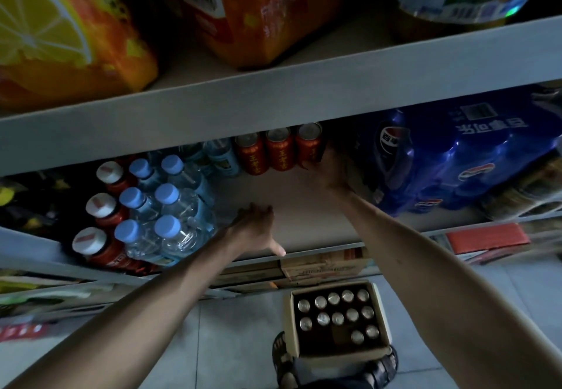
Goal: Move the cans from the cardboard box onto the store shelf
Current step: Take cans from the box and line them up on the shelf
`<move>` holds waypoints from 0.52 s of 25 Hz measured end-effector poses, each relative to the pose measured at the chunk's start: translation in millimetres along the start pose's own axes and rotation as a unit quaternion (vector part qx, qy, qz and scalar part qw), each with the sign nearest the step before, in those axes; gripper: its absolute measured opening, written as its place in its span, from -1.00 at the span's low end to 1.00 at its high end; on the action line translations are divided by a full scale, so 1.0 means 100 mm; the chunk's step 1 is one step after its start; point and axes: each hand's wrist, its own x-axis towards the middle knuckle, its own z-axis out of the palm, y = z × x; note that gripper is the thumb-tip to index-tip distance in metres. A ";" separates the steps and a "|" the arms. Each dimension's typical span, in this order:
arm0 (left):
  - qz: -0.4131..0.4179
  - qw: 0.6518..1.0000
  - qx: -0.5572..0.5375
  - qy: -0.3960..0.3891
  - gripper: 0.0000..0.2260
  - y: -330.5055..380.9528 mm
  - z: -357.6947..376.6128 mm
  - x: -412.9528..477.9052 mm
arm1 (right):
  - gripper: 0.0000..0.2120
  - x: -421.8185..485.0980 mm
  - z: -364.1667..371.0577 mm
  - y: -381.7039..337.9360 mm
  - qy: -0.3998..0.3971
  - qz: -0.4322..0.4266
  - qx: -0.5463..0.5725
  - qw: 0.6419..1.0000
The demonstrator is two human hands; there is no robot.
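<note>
Cardboard box (289, 321) on the floor at 6 o'clock, open top, partly filled with upright cans (337, 317). They show silver lids, and there are gaps at the box's near-left side. Three red cans (277, 151) with yellow lettering stand in a row at the back of the shelf (292, 206), at 12 o'clock. Right hand (327, 172) has its fingers curled round the rightmost one. Left hand (254, 224) lies flat on the shelf front, fingers straight, thumb spread. Water bottles (165, 206) at 9 o'clock, blue cola pack (441, 157) at 3 o'clock.
</note>
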 end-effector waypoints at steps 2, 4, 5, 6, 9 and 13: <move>0.002 1.000 -0.010 0.006 -0.09 -0.01 0.02 0.01 | -0.28 0.08 0.02 0.03 -0.004 0.003 -0.001 1.000; 0.004 1.000 -0.008 0.010 -0.06 -0.03 0.05 0.03 | -0.27 0.14 0.05 0.07 -0.009 0.021 0.003 1.000; 0.004 1.000 -0.004 0.011 -0.06 -0.04 0.05 0.03 | -0.28 0.16 0.06 0.08 -0.013 0.024 -0.002 1.000; 0.006 1.000 -0.002 0.014 -0.06 -0.03 0.06 0.03 | -0.28 0.16 0.06 0.07 -0.014 0.023 -0.007 1.000; 0.010 1.000 -0.002 0.014 -0.09 -0.01 0.04 0.02 | -0.27 0.20 0.09 0.14 -0.015 -0.001 0.015 1.000; 0.017 0.999 -0.008 0.026 -0.19 -0.02 0.04 0.01 | -0.29 0.16 0.09 0.16 -0.018 0.026 0.064 0.997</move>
